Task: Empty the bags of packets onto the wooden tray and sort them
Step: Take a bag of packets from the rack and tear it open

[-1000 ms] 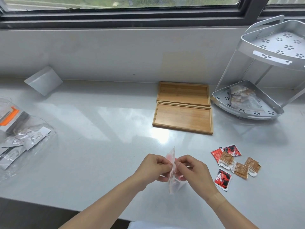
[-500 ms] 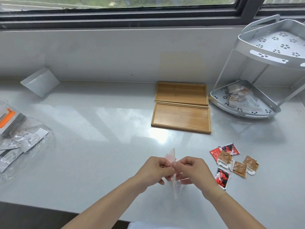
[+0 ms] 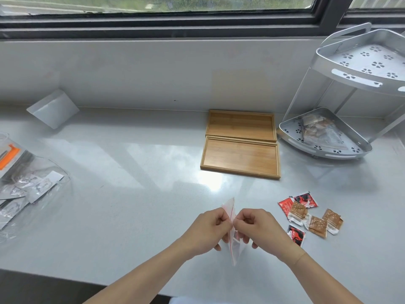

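Note:
A small clear zip bag [image 3: 232, 249] with a red seal line hangs upright between both hands near the counter's front edge. My left hand [image 3: 208, 230] and my right hand [image 3: 257, 229] each pinch its top edge, fingertips almost touching. Several red-black and brown packets [image 3: 310, 217] lie loose on the counter to the right of my right hand. Two wooden trays sit further back, the near tray [image 3: 240, 157] and the far tray [image 3: 241, 125], both bare. Another bag of packets [image 3: 320, 132] lies in the rack's bottom shelf.
A silver two-tier corner rack [image 3: 359, 84] stands at the back right. A large clear bag with silver sachets [image 3: 28, 187] and an orange-marked item lies at the left edge. A white block [image 3: 52, 108] leans on the back wall.
The zip bag has turned more edge-on and hangs lower between the hands. Both hands stay pinched at its top, shifted slightly.

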`<state>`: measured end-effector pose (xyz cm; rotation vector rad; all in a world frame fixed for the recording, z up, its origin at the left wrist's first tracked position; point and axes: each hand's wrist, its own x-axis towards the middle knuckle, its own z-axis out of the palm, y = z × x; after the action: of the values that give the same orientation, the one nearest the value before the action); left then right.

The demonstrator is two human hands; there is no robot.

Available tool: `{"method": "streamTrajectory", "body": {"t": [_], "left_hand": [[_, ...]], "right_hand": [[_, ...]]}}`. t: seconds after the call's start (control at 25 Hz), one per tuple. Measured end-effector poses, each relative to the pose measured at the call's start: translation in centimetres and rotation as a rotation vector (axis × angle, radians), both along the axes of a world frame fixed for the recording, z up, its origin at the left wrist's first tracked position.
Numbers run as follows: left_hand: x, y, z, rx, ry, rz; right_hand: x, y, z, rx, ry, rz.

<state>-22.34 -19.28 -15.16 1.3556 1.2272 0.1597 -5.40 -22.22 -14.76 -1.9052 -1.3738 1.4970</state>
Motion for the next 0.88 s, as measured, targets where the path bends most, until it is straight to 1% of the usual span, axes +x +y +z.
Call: {"method": "streamTrajectory", "body": {"t": [0.12,0.24,0.36,0.44,0.52,0.64,0.72,0.8,0.88], "left_hand": [[0.3,-0.1,0.3,0.207,0.153,-0.120],[0.4,0.5,1.1,0.427,0.287,-0.145],[-0.8,2.1,2.2,0.506,0.341,-0.074],[-1.8,3.2,3.0,0.539,0.378,-0.081],[-2.3,4.0,3.8,0.577,0.397,-0.159],[-2.2,4.7,4.6,0.687,0.455,-0.292],[-2.0,5.1,5.0,0.662,0.432,-0.287],[-1.5,5.3,5.3,0.524,0.331,-0.208],[-0.8,5.4,5.6,0.377,0.212,-0.101]], "right_hand": [[0.0,-0.2,-0.3,0.135,-0.107,0.039],[0.7,0.1,0.4,0.226,-0.258,0.015],[2.8,0.7,2.3,0.276,-0.463,0.011],[4.3,1.1,3.7,0.294,-0.595,0.043],[5.2,1.4,5.0,0.295,-0.705,0.135],[5.7,1.8,5.8,0.304,-0.843,0.314],[5.9,2.0,6.0,0.297,-0.888,0.344],[6.0,2.1,6.0,0.296,-0.916,0.312],[5.8,2.2,6.0,0.390,-0.891,0.229]]}}
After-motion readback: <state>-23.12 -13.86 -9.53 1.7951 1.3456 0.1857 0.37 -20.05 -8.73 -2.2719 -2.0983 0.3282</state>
